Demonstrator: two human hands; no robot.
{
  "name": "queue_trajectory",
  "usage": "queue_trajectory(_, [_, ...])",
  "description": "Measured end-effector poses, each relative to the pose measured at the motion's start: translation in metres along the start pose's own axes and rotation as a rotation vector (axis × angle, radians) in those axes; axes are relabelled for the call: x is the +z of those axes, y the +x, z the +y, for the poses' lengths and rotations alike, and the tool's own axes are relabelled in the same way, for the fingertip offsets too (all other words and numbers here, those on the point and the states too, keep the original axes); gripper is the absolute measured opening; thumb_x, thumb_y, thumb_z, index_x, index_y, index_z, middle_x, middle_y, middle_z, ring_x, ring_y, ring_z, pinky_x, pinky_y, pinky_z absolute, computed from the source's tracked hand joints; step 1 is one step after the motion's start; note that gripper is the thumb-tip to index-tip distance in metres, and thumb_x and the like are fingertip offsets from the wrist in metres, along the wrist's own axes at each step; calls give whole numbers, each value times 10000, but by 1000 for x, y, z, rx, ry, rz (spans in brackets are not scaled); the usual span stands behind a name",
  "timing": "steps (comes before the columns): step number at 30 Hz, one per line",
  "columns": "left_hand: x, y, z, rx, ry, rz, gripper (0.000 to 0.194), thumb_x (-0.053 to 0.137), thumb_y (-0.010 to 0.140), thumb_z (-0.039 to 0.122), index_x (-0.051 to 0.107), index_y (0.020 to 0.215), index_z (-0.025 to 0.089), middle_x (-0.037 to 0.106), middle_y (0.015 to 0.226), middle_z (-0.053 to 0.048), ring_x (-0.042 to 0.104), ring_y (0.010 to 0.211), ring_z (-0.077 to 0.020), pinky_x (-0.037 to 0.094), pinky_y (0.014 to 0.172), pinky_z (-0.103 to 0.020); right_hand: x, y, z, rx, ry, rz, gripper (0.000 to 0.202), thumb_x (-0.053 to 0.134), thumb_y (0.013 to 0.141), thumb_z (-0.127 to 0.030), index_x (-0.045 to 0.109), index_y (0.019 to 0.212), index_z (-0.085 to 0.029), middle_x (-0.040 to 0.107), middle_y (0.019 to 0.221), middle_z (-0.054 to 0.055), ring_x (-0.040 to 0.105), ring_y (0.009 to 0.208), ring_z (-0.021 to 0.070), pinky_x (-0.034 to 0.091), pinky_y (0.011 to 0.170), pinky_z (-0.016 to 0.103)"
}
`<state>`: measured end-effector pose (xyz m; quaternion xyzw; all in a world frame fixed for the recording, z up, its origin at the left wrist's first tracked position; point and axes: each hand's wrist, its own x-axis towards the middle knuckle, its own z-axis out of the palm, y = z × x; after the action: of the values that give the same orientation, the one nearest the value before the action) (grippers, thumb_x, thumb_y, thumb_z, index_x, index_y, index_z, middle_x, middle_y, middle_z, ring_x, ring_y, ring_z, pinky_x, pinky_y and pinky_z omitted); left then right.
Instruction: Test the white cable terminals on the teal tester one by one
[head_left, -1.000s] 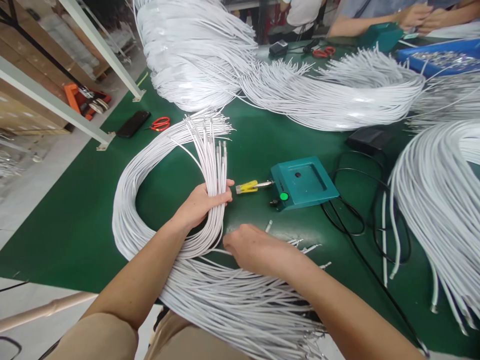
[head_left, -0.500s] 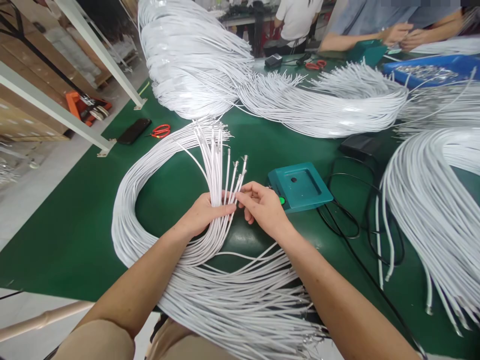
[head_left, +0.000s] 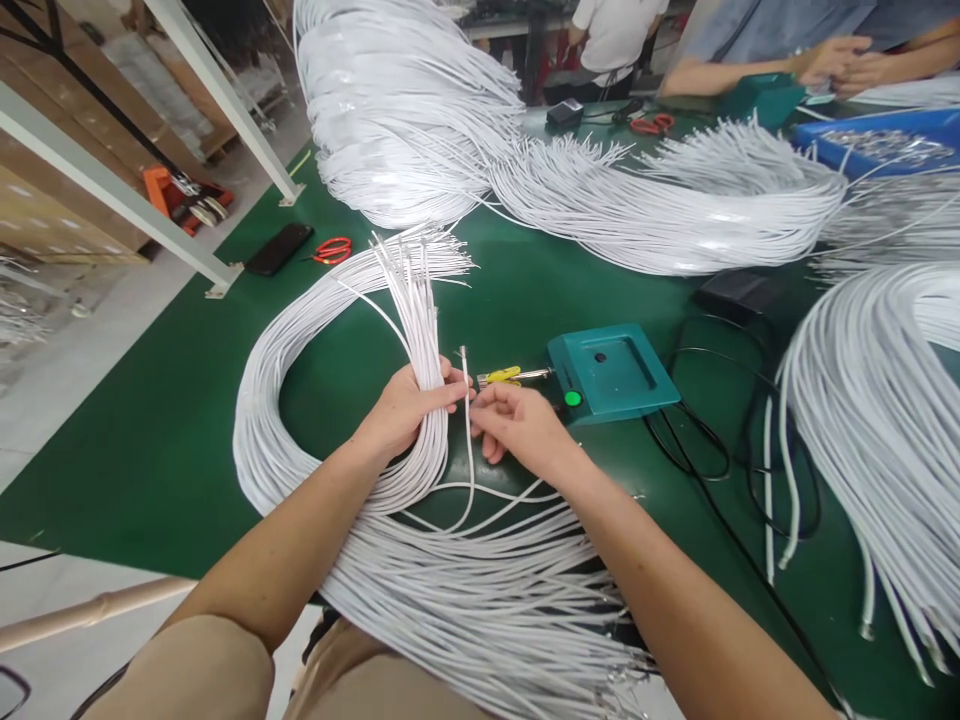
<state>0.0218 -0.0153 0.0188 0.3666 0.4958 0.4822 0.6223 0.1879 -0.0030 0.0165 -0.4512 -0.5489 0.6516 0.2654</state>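
Note:
My left hand (head_left: 409,408) is closed around a bundle of white cables (head_left: 427,360), thumb across the front, their metal-tipped ends standing up above it. A single white cable (head_left: 469,455) stands apart to the right of the bundle and passes by my left thumb tip. My right hand (head_left: 521,425) pinches at this cable with closed fingertips. Behind my right hand lies a yellow clip-like piece with a metal rod (head_left: 517,375), beside a teal device (head_left: 619,370) with a lit green button. The bundle curves back into a large loop (head_left: 259,400) on the green table.
More white cables (head_left: 480,610) lie across the near edge under my forearms. Large cable piles (head_left: 405,110) stand at the back, others (head_left: 870,400) at right. A phone (head_left: 280,249), red-handled snips (head_left: 332,250), black cords (head_left: 705,465) and a blue tray (head_left: 817,140) lie around. A co-worker's hands (head_left: 840,65) are opposite.
Several cables that fanned out right of the bundle are now gathered in with it. One cable now stands alone between my hands. The yellow piece has come into view; the camera view has shifted slightly.

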Motion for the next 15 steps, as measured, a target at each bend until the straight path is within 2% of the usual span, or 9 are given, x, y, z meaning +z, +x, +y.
queue_trajectory(3, [2, -1, -3, 18, 103, -22, 376, 809, 608, 253, 495, 795, 166, 613, 767, 20, 569, 661, -93, 416, 601, -211, -5, -1, -9, -102, 27, 163, 218, 635, 760, -374, 593, 857, -183, 595, 667, -31, 525, 472, 76, 488, 445, 221])
queue_trajectory(7, [5, -4, -6, 55, 310, -25, 310, 783, 637, 292, 532, 767, 164, 569, 670, 38, 500, 598, -80, 391, 588, -215, -6, -2, -14, -158, -25, 203, 275, 736, 673, -396, 620, 797, -179, 575, 615, -36, 525, 518, 90, 468, 473, 220])
queue_trajectory(12, [8, -7, -3, 45, 374, -68, 260, 754, 650, 297, 558, 756, 162, 641, 793, -6, 523, 622, -98, 416, 607, -240, -6, -3, -15, -227, 150, 354, 287, 637, 778, -438, 605, 691, -167, 575, 638, -21, 475, 467, 60, 465, 493, 223])
queue_trajectory(15, [8, -7, -1, 42, 394, -50, 258, 753, 653, 305, 565, 758, 163, 633, 777, -1, 519, 622, -99, 411, 606, -238, -7, -4, -17, -206, 205, 337, 354, 591, 798, -519, 616, 758, -169, 566, 652, -24, 479, 459, 64, 476, 483, 233])
